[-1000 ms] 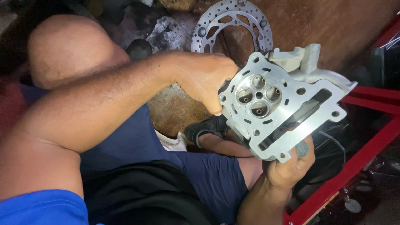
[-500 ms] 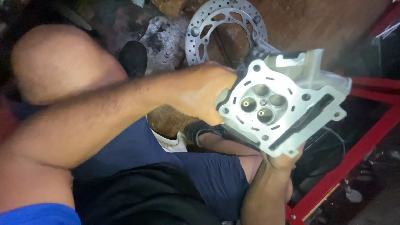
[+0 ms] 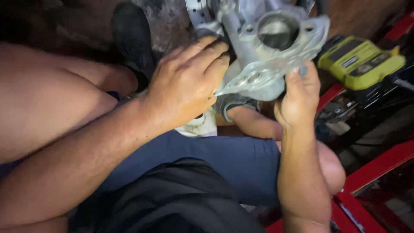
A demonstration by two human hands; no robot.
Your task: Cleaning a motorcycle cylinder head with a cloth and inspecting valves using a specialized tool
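1. A grey metal engine part (image 3: 267, 51) was gripped at its edges by the left hand (image 3: 185, 84) and the right hand (image 3: 297, 99), raised above the knees.
2. A yellow-green tool (image 3: 360, 62) lay just beside it on the right, and a red frame (image 3: 375, 172) bounded the lower right.

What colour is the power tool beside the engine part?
Yellow-green with dark panels; the power tool shows only in the head view.

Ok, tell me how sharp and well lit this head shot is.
Head view: light falls mainly on the left hand, the right hand and the grey metal engine casting they grip, all slightly soft with motion blur; the upper left corner and the dark cloth at the bottom sink into shadow; the yellow-green power tool at right is bright but smeared.
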